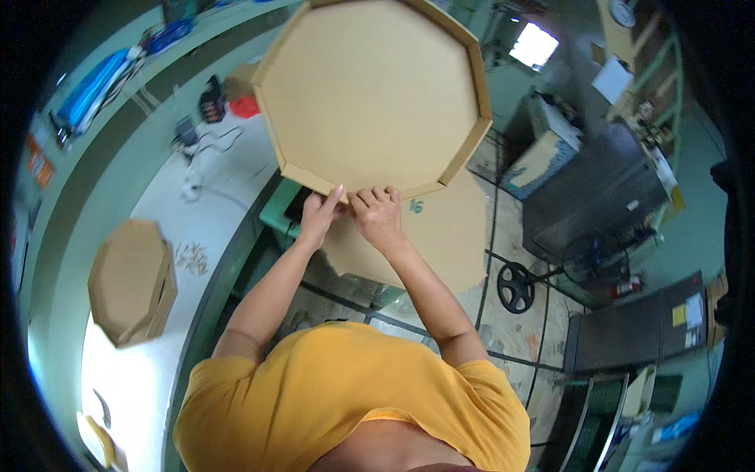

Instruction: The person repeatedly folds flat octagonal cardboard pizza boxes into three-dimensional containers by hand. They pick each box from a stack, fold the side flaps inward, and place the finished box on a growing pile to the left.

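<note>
A large eight-sided cardboard tray [377, 94] with low upright walls fills the top middle of the head view. At its near edge my left hand [318, 216] pinches the folded rim, thumb up on the wall. Close beside it, my right hand [377, 216] has its fingers curled over the same rim. Beneath the tray lies a flat cardboard sheet [440, 236] with green handwriting; its far part is hidden by the tray. The undersides of both hands are out of sight.
On the white counter [145, 267] to the left sit smaller octagonal cardboard pieces [130, 283], small brown scraps [191, 258] and a white cable [191, 189]. A black handwheel [516, 287] and a dark cabinet [586, 197] stand to the right above the tiled floor [511, 334].
</note>
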Motion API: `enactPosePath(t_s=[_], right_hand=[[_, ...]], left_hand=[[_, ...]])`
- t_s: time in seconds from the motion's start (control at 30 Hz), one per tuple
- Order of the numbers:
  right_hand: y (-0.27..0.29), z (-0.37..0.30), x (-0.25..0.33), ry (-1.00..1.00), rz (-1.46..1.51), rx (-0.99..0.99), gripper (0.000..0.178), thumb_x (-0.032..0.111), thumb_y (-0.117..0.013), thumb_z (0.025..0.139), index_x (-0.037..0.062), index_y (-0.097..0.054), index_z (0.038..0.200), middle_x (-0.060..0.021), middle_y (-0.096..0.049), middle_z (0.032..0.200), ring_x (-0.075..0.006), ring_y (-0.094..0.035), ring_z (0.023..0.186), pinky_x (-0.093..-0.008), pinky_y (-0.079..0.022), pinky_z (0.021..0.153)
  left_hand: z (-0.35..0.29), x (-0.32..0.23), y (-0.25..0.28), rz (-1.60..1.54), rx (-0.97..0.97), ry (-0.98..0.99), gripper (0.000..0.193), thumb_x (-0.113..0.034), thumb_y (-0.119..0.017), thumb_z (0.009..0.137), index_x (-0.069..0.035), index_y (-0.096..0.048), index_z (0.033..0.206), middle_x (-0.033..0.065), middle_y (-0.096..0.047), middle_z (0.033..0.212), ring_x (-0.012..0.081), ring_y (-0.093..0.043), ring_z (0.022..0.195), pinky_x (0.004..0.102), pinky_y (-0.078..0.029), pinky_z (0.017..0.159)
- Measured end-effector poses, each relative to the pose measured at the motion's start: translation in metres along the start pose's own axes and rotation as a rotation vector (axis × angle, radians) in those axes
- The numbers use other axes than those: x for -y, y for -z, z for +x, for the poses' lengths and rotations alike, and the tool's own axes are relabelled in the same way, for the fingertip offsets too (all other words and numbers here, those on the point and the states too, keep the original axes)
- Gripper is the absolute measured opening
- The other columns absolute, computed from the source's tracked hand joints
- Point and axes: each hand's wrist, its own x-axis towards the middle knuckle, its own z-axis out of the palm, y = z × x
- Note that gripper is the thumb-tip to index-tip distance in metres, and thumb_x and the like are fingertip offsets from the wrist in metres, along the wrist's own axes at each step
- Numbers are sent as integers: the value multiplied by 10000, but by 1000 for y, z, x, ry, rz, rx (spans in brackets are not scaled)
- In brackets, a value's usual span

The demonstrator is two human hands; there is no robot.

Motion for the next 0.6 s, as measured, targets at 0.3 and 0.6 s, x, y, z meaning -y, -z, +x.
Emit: enactPosePath(t_s=[0.3,0.6], right_hand=[[77,55,-55,-498,721,-346,786,296,-766,797,-24,-374,1398,-195,-462,1375,-300,-456,1262,-380,-334,1068],[2,63,14,-1007,1462,-174,303,172,-658,846,10,-577,1088,-71,-617,963,-181,-610,858,-325,-506,734]], left_hand=[[-5,-56,181,369,-314,41,320,-117,-594,886,45,-566,1160,124,-655,1040,209,-655,897,340,-540,712],[-41,-61,256,708,-382,85,367,-78,-648,757,33,-624,1106,116,-666,1038,218,-640,922,354,-509,767]])
